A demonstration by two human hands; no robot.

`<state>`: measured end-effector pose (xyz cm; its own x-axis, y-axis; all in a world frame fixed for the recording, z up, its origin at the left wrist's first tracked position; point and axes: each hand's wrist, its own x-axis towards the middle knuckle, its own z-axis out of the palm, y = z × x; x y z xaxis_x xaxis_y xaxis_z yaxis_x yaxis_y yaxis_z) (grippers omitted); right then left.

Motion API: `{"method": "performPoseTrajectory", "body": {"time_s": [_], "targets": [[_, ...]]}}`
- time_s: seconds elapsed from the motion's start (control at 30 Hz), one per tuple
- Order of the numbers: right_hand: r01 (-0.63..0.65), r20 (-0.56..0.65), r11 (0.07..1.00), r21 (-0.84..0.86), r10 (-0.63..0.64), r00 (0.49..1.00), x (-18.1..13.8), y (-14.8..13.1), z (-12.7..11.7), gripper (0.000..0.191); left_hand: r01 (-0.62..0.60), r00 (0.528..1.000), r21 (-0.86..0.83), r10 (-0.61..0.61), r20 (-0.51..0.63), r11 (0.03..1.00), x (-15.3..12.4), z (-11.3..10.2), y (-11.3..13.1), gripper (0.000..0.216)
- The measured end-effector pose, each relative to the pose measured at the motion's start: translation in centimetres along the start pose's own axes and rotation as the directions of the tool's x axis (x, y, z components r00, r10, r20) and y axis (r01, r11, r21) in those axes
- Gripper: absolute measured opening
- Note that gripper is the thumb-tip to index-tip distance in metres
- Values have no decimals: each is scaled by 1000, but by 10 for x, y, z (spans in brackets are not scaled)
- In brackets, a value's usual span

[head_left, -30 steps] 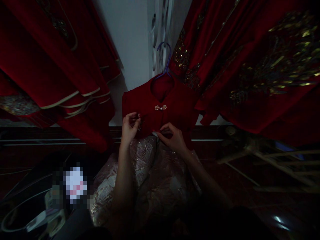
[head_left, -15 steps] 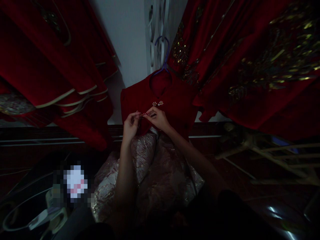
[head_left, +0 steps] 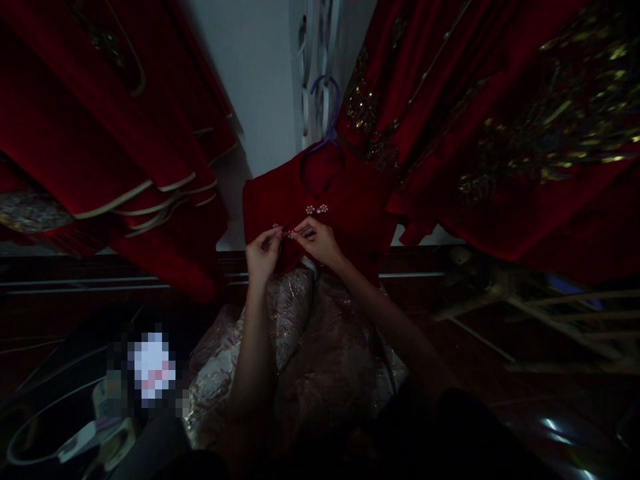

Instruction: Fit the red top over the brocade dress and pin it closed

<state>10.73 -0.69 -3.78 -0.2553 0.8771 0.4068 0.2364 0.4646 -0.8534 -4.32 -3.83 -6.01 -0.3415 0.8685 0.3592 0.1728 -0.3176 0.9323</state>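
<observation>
A red garment [head_left: 360,193] hangs on a purple hanger [head_left: 333,110] in front of me. Low on its front, my left hand [head_left: 261,255] pinches one side of a small beaded fastener [head_left: 287,234] between thumb and fingertips. My right hand [head_left: 321,243] pinches the other side, close by. Fine detail between the fingertips is too dark to make out. Just above my right hand, a pair of beaded flower ornaments [head_left: 317,209] sits below the neckline. Under both forearms lies shiny, pale pinkish fabric [head_left: 293,300] with a glittering pattern.
Red garments with light piping [head_left: 110,133] hang at the left. Red cloth with gold sequins [head_left: 565,113] hangs at the right. A white metal rack [head_left: 306,80] stands behind the hanger. A wooden frame [head_left: 500,290] is at right; a blurred bright patch [head_left: 153,367] is lower left.
Both hands keep their pinch at the fastener. My right fingertips have shifted slightly right, so the gap between the hands is a little wider. The whole view has moved slightly.
</observation>
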Motion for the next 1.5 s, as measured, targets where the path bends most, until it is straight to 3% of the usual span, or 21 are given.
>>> {"method": "performPoseTrajectory", "body": {"time_s": [0.27,0.73,0.9,1.0,1.1,1.23,1.33,1.5], "targets": [[2,-74,1000,-23,-4,997,-1,2,7,13,31,999,-8,-30,17,1000,-4,1,8,32],[86,-138,988,-126,-104,985,1,4,15,14,23,1000,-48,-23,7,999,-3,0,-3,26],[34,-4,999,-27,-34,999,-4,0,0,16,-44,999,-95,47,22,995,2,0,-13,27],[-13,80,1000,-3,13,997,-25,3,-18,22,-28,996,-20,29,84,999,5,-9,-21,21],[-71,71,997,-16,71,995,-53,12,-38,24,-10,958,174,-41,284,985,4,-23,-27,17],[-145,46,987,-75,148,988,-77,25,-53,20,-84,831,446,-184,525,891,0,-39,-28,21],[-155,94,981,-113,166,982,-80,31,-51,23,-153,780,547,-239,578,823,-4,-44,-25,21],[-118,132,982,-145,138,982,-81,37,-34,34,-151,748,552,-270,606,820,-7,-43,-19,23]]}}
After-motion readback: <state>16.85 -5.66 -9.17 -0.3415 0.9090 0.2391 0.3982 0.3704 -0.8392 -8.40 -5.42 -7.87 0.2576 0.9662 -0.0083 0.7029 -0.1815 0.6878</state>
